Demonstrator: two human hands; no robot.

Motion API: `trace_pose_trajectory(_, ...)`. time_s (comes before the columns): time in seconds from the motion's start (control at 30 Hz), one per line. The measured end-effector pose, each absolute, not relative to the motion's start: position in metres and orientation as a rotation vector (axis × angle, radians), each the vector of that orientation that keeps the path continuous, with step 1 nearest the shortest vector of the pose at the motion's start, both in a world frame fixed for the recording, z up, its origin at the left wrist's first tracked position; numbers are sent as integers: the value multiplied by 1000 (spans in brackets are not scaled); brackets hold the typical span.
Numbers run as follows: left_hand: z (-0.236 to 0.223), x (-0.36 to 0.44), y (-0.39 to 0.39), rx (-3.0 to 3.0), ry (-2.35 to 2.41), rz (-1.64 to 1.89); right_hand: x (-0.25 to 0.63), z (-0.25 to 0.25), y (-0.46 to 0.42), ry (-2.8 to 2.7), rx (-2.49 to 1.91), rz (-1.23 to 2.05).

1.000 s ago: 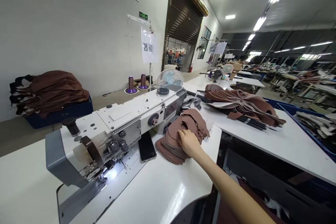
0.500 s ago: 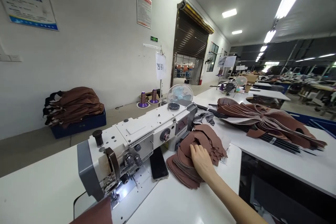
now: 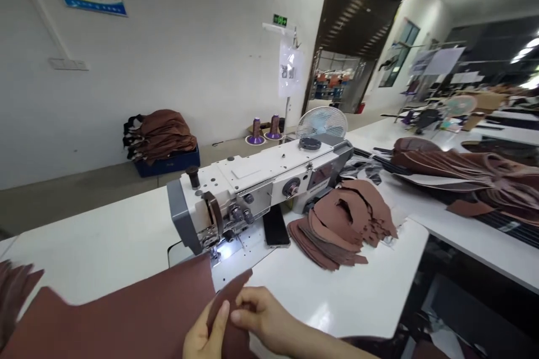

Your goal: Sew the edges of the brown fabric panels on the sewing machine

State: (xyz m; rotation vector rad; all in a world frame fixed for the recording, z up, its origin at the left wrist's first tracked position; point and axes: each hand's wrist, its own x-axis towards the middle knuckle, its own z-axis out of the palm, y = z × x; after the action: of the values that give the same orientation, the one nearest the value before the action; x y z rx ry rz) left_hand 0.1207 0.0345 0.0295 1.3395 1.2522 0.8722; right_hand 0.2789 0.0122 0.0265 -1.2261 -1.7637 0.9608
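Left hand [image 3: 205, 335]: gripping, thumb up
Right hand [image 3: 269, 320]: pinching, forefinger bent
Both: close together, left of the table's [image 3: 345, 291] near-right corner

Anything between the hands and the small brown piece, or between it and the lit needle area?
Nothing at the hands: left hand and right hand both grip the small brown piece. Toward the lit needle area, nothing visible; the large brown panel has its corner just left.
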Motion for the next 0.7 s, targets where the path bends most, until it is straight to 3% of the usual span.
trace_pose_trajectory(0.07, 28, 94, 46, 1471, 1368, 863, 265, 11, 13, -2022, -1233, 801)
trace_pose_trajectory(0.17, 29, 48, 77, 1928, 1436, 984, 273, 8, 16, -2502, -1183, 87)
trace_pose_trajectory(0.3, 16, 29, 124, 2674, 1261, 1095, 289, 23, 33, -2745, -672, -502)
trace_pose_trajectory(0.43, -16, 55, 143, 2848, 1161, 925, 275, 20, 70, -2714, -245, -657)
trace_pose_trajectory(0.6, -36, 64, 138, 2797, 1091, 977, 246, -4, 94, -2603, -573, -739)
trace_pose_trajectory(0.7, -36, 65, 136, 2803, 1108, 854, 247, -11, 88, -2553, -753, -578)
